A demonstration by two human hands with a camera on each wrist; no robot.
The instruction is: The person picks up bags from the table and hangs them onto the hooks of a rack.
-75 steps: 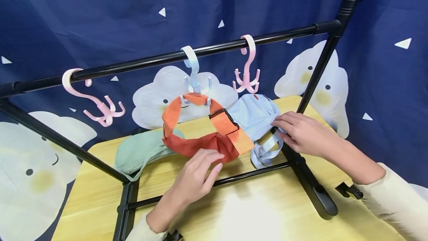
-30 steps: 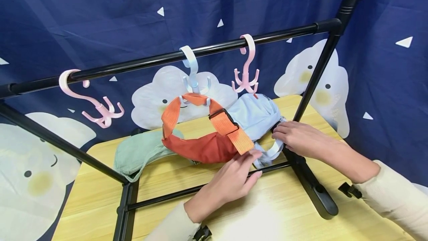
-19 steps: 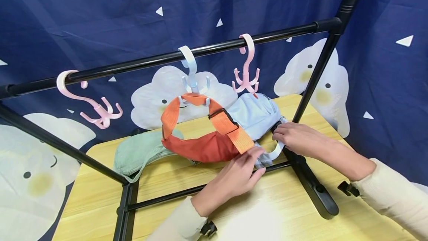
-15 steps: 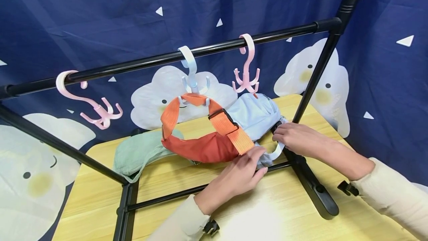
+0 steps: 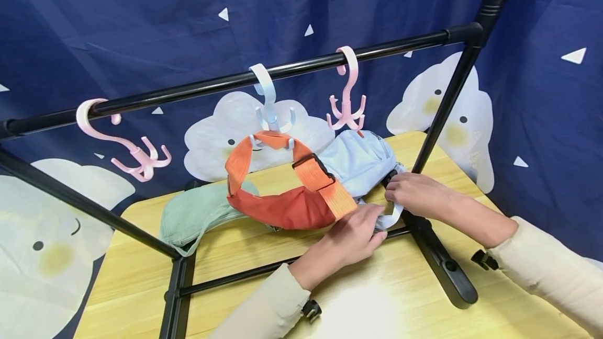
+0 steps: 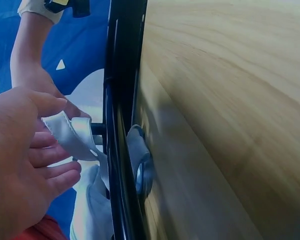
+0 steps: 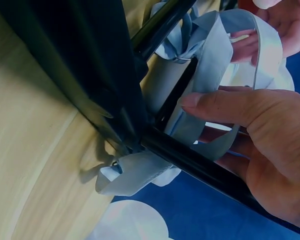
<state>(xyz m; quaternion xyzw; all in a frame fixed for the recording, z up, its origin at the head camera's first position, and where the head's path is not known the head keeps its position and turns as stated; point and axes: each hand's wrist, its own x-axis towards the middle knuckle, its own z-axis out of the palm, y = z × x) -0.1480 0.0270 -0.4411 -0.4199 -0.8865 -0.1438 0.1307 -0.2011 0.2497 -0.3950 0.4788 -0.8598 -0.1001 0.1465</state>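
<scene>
A light blue waist bag lies at the back right of the table, its pale strap looped around the rack's lower bars. With thumb and fingers my right hand pinches that strap beside the rack's right foot. My left hand is at the strap's other side, in front of the orange webbing; in the left wrist view its fingers are loosely bent, with the strap between thumb and fingers but no clear grip. A red-orange waist bag hangs by its belt from the light blue hook.
A black rack stands on the wooden table. Two pink hooks, the left hook and the right hook, hang from its top bar. A green waist bag lies at the left. Behind is a blue curtain.
My left hand has moved right, from the red-orange bag to the light blue strap. My right hand has shifted slightly down along the strap. The hanging bag stays on its hook.
</scene>
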